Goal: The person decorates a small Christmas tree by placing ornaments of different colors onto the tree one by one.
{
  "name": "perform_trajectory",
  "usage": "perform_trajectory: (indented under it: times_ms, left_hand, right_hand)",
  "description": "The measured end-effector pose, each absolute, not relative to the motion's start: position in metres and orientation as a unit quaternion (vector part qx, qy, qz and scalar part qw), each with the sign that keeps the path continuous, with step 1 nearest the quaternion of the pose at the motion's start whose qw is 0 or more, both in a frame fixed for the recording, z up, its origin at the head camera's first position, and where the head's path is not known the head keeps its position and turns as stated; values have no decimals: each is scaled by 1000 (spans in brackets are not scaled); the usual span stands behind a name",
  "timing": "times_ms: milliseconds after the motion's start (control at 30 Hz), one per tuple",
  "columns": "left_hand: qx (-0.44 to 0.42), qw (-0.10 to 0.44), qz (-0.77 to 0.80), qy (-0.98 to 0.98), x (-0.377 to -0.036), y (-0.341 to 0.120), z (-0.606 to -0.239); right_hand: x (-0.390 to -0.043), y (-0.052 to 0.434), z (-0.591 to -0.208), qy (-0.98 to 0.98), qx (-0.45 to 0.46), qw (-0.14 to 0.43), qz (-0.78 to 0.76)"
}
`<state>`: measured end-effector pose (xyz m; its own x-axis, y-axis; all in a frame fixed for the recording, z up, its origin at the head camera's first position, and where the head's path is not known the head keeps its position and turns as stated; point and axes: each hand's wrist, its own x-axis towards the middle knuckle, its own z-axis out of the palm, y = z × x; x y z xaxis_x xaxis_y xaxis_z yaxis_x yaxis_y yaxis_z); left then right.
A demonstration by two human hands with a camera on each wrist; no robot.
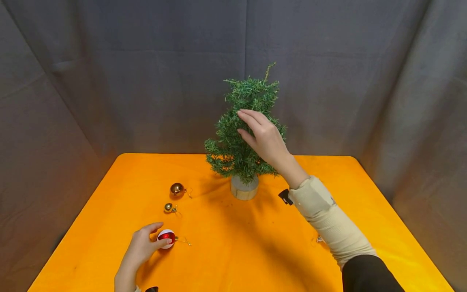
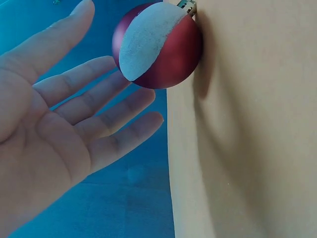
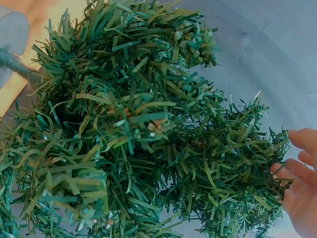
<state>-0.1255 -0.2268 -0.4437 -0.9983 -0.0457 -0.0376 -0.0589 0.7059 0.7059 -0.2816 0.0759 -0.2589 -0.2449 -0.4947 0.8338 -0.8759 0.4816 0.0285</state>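
A red and white Christmas ball [image 1: 168,234] with a gold loop lies on the orange table. My left hand [image 1: 140,244] is beside it, thumb and fingers spread about the ball. In the left wrist view the fingers of that hand are extended next to the ball [image 2: 153,47], not closed round it; whether they touch it I cannot tell. My right hand [image 1: 265,140] is up at a small green artificial Christmas tree [image 1: 231,140], thumb apart from the fingers. In the right wrist view its fingertips meet the branch ends of the tree [image 3: 198,153].
A shiny bronze ball [image 1: 177,190] and a smaller gold ball [image 1: 168,207] lie left of the tree's round wooden base [image 1: 244,190]. Near the right forearm, a small ornament [image 1: 320,239] is partly hidden. Grey curtains [image 1: 164,81] enclose the orange table [image 1: 219,259].
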Motion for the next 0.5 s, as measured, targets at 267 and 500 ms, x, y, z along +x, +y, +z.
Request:
perform_trajectory:
  times_ms: [267, 500]
  left_hand:
    - [-34, 18, 397, 917, -125, -225, -446]
    - [-38, 16, 408, 912, -125, -224, -449]
  right_hand:
    - [-285, 74, -258, -754, 454, 412, 236]
    - [-290, 72, -259, -746, 462, 417, 238]
